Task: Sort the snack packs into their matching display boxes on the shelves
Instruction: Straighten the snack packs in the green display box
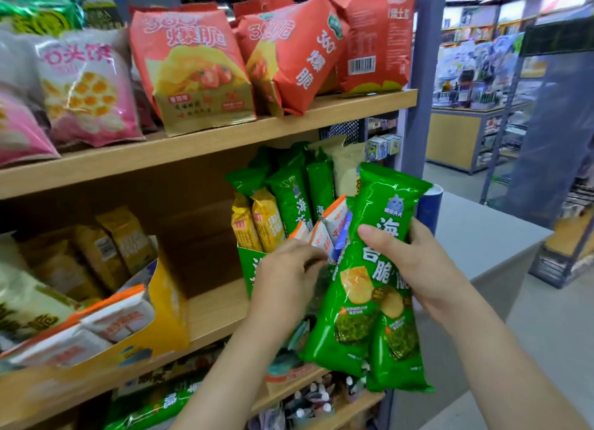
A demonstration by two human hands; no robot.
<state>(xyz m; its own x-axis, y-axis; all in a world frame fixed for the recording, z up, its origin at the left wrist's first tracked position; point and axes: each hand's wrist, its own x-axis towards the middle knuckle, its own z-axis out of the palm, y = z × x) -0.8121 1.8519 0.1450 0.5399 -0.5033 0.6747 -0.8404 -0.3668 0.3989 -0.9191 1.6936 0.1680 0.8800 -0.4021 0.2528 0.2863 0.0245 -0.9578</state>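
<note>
From the head camera, the right hand [414,259] is closed around the upper part of two long green seaweed-crisp packs [360,288], thumb across the front, the packs hanging down in front of the middle shelf [212,314]. The left hand [286,269] is curled, fingertips pinched at a small orange-and-white pack [324,237] standing in the green display box [249,265] — whether it truly grips that pack or only touches it, I cannot tell, since the hand is blurred. The green box holds a mix: more green packs [291,188] at the back, yellow packs [257,221] on its left side, and orange-and-white ones toward the front. Further left on the same shelf sits a yellow display box [167,298] with orange-and-white packs [106,320] lying in it, which looks the likely home for the strays. Red bags [193,66] and pink bags [86,89] stand on the shelf above.

The risks, as I judge them: the two green packs are held by one hand only, so the rear one could slip out and drop to the lower shelf; and pulling one small pack from a crowded box could drag its neighbours over the front edge — or tip the yellow packs.
</note>
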